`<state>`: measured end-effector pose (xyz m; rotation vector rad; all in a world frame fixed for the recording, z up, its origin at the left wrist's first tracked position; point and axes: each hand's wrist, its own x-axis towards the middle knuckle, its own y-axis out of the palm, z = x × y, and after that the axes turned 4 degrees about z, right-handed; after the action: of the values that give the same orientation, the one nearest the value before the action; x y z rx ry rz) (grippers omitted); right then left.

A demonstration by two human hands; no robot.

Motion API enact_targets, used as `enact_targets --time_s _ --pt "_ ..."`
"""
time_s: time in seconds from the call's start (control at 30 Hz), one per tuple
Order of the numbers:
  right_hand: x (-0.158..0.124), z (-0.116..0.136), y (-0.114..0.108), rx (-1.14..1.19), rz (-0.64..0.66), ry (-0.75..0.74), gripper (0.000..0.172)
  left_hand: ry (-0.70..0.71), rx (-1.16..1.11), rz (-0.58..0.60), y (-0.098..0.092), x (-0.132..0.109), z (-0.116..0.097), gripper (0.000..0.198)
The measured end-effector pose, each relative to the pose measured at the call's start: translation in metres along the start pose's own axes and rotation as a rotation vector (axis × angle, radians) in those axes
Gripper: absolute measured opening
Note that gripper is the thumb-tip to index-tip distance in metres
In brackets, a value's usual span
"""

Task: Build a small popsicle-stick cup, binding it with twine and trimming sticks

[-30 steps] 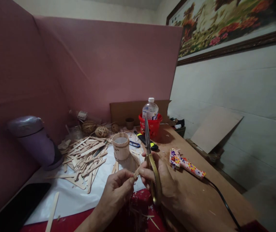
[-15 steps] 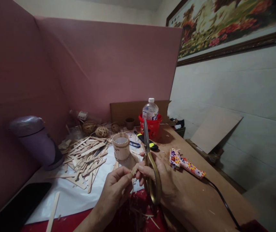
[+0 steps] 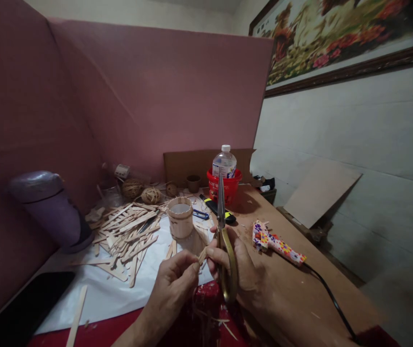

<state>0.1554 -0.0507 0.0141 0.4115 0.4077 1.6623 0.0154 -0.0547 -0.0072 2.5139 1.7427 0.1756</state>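
Between my two hands is a short piece of wooden craft stick [image 3: 202, 256]. My left hand [image 3: 177, 277] pinches its near end between thumb and fingers. The thumb of my right hand [image 3: 240, 265] presses at the other end. Scissors [image 3: 222, 207] with brass-coloured handles hang on my right hand, blades together and pointing up. Just beyond my hands stands a small round cup [image 3: 180, 222] clad in wooden sticks, with a band round its top and its foot. A heap of craft sticks [image 3: 134, 236] lies left of the cup on white paper.
A flowered glue gun [image 3: 279, 245] with a black cord lies at right. Behind are a utility knife [image 3: 217, 210], a blue cutter [image 3: 201, 214], a red bucket [image 3: 224, 189] with a bottle [image 3: 224, 161], and twine balls [image 3: 151, 195]. A purple tumbler [image 3: 56, 214] and black phone [image 3: 29, 303] stand left.
The scissors have turned slightly, their blades shifting a little right and more upright. Both hands keep their hold on the small stick piece. The whole view has shifted slightly.
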Motion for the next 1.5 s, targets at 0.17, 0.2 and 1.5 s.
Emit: enact_targets --time_s 0.17,0.2,1.5 --pt "0.002 -0.002 -0.002 -0.016 0.035 -0.029 0.042 -0.049 -0.081 0.017 0.003 0.002 -0.001 0.026" --pt "0.002 -0.002 -0.002 -0.016 0.049 -0.036 0.042 -0.065 -0.103 0.005 0.003 0.003 -0.002 0.026" --pt "-0.003 -0.024 -0.014 -0.382 0.070 -0.210 0.040 0.537 1.111 -0.182 -0.004 0.003 -0.006 0.015"
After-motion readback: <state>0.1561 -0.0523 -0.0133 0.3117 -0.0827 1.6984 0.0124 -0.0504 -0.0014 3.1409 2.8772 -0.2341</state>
